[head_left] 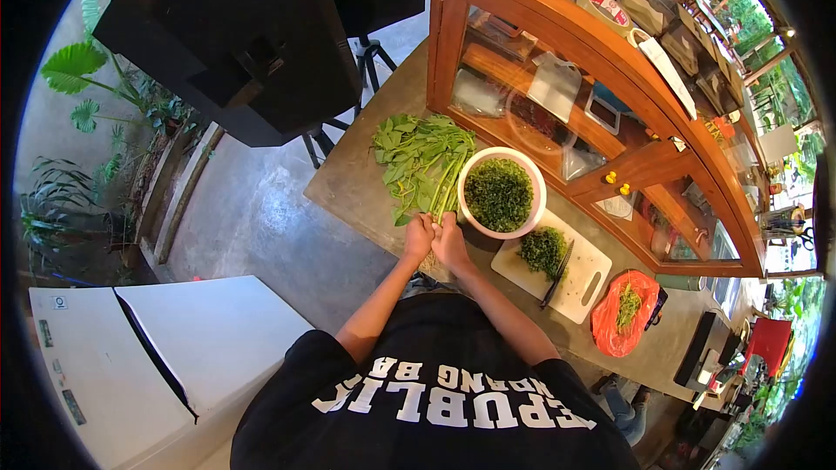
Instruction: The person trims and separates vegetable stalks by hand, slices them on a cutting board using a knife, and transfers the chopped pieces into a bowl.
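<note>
White lettering (470, 406) on the black T-shirt (435, 324) reads in part "EPUBLI", and in a smaller line, "NDANG BA"; the rest is lost in folds. Labels (73, 406) on the white refrigerator (218, 322) and the tape roll's (578, 3) red label (607, 9) are too small to read.

Glass-fronted wooden cabinet (644, 163), grey floor (266, 209), white fridge (218, 339)

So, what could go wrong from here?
The knife lies on the cutting board beside chopped greens, so a careless reach might meet its blade. The filled bowl stands close to the right hand and could be nudged. The leafy bunch might scatter if that hand and the left hand loosen their grip on the stems.
</note>
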### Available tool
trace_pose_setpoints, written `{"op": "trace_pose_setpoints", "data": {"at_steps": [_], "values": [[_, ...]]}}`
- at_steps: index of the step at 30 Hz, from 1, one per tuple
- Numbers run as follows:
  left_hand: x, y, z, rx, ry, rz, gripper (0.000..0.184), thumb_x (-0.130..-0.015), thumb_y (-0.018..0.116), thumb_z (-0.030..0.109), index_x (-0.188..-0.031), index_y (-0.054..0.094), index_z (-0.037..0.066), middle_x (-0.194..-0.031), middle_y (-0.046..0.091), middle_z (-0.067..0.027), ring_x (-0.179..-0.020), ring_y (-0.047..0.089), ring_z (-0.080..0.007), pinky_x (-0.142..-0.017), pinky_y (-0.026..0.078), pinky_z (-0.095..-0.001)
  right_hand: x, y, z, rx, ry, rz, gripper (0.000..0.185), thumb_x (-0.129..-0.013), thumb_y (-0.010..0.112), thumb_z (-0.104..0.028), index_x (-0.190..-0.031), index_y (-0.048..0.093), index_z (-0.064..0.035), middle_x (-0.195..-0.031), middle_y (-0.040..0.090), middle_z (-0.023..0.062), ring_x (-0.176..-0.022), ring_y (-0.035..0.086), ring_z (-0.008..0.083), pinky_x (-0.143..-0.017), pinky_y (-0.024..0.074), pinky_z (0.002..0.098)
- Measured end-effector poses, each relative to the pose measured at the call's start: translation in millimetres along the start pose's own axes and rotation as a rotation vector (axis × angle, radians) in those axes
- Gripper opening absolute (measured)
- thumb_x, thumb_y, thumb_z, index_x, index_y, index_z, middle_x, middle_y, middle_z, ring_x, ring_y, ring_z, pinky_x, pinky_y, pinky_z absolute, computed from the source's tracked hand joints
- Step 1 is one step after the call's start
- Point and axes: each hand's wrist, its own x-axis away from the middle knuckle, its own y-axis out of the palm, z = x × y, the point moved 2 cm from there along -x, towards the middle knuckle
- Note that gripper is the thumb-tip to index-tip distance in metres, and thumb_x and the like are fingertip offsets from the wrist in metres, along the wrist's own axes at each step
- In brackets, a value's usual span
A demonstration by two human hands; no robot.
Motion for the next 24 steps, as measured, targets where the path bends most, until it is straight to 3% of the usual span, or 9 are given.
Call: {"op": "trace_pose_setpoints", "data": {"at_steps": [6, 8, 9, 11, 12, 13, 16, 22, 24], "values": [[-0.4, -10.0, -5.0, 0.032, -0.011, -0.007, 0.034, -0.096, 0.054, 0.025, -0.087, 0.061, -0.007, -0.079, 0.063, -0.0311, -0.078, 0.062, -0.0469, -0.065, 0.048, -0.0491, 11.5, 13.0, -2.6, -0.033, -0.099, 0.145, 0.023, -0.092, 0.057, -0.007, -0.095, 0.036, 0.0000, -0.073, 0.050, 0.0269, -0.070, 0.056, 0.0463, -0.062, 0.0441, 0.0467], [-11.6, -29.3, -5.1, 0.023, -0.296, 0.040, 0.036, -0.097, 0.051, 0.026, -0.087, 0.060, -0.007, -0.082, 0.063, -0.0314, -0.080, 0.062, -0.0477, -0.068, 0.048, -0.0493, 20.6, 7.8, -19.5, -0.062, -0.192, 0.169, 0.021, -0.092, 0.055, -0.005, -0.094, 0.036, -0.0002, -0.073, 0.049, 0.0264, -0.069, 0.052, 0.0462, -0.063, 0.0436, 0.0467], [-17.8, -20.3, -1.1, 0.031, -0.291, 0.033, 0.036, -0.097, 0.051, 0.026, -0.087, 0.060, -0.007, -0.082, 0.063, -0.0314, -0.080, 0.062, -0.0477, -0.068, 0.048, -0.0493, 13.0, 3.3, -13.1, -0.053, -0.191, 0.176, 0.021, -0.092, 0.055, -0.005, -0.094, 0.036, -0.0002, -0.073, 0.049, 0.0264, -0.069, 0.052, 0.0462, -0.063, 0.0436, 0.0467], [-12.2, -8.6, -0.4, -0.031, -0.055, 0.063, 0.039, -0.099, 0.048, 0.030, -0.088, 0.060, -0.006, -0.084, 0.063, -0.0308, -0.081, 0.061, -0.0487, -0.069, 0.047, -0.0508, 4.3, 6.2, 8.5, 0.031, -0.156, 0.119, 0.018, -0.094, 0.052, -0.006, -0.096, 0.036, 0.0000, -0.074, 0.048, 0.0252, -0.068, 0.051, 0.0440, -0.063, 0.0435, 0.0459], [-13.5, -8.7, 0.4, -0.040, -0.035, 0.036, 0.040, -0.100, 0.046, 0.033, -0.090, 0.058, -0.004, -0.083, 0.062, -0.0303, -0.082, 0.060, -0.0496, -0.070, 0.046, -0.0529, -1.4, 1.7, 7.0, -0.020, 0.000, 0.050, 0.016, -0.097, 0.051, -0.010, -0.100, 0.040, 0.0006, -0.073, 0.049, 0.0201, -0.065, 0.051, 0.0362, -0.062, 0.0433, 0.0429], [-13.4, -13.1, -1.8, -0.039, -0.039, 0.043, 0.040, -0.100, 0.046, 0.033, -0.090, 0.058, -0.004, -0.083, 0.062, -0.0303, -0.082, 0.060, -0.0496, -0.070, 0.046, -0.0529, -2.7, -1.2, 2.4, -0.019, -0.004, 0.044, 0.016, -0.097, 0.051, -0.010, -0.100, 0.040, 0.0006, -0.073, 0.049, 0.0201, -0.065, 0.051, 0.0362, -0.062, 0.0433, 0.0429], [-14.6, -13.7, -10.0, 0.038, -0.080, 0.019, 0.037, -0.101, 0.047, 0.031, -0.091, 0.056, -0.003, -0.082, 0.062, -0.0291, -0.082, 0.059, -0.0490, -0.069, 0.045, -0.0531, -5.7, -15.5, 1.2, -0.108, 0.046, 0.074, 0.018, -0.098, 0.054, -0.015, -0.108, 0.052, -0.0003, -0.073, 0.052, 0.0096, -0.065, 0.051, 0.0194, -0.062, 0.0423, 0.0358], [-1.2, -16.5, -2.2, 0.012, 0.014, -0.015, 0.029, -0.099, 0.052, 0.026, -0.093, 0.055, -0.001, -0.081, 0.063, -0.0279, -0.080, 0.060, -0.0482, -0.068, 0.045, -0.0535, -4.8, -47.5, -29.3, -0.159, 0.067, -0.017, 0.023, -0.097, 0.056, -0.017, -0.112, 0.057, 0.0001, -0.072, 0.052, 0.0053, -0.066, 0.049, 0.0120, -0.062, 0.0411, 0.0298], [-1.6, -16.1, -2.2, -0.032, 0.054, -0.005, 0.027, -0.099, 0.053, 0.025, -0.094, 0.055, -0.001, -0.080, 0.062, -0.0279, -0.079, 0.060, -0.0485, -0.068, 0.045, -0.0537, -5.4, -57.3, -40.6, -0.176, 0.044, -0.017, 0.025, -0.097, 0.055, -0.016, -0.114, 0.056, 0.0015, -0.076, 0.055, 0.0098, -0.067, 0.052, 0.0160, -0.063, 0.0423, 0.0325]]}}
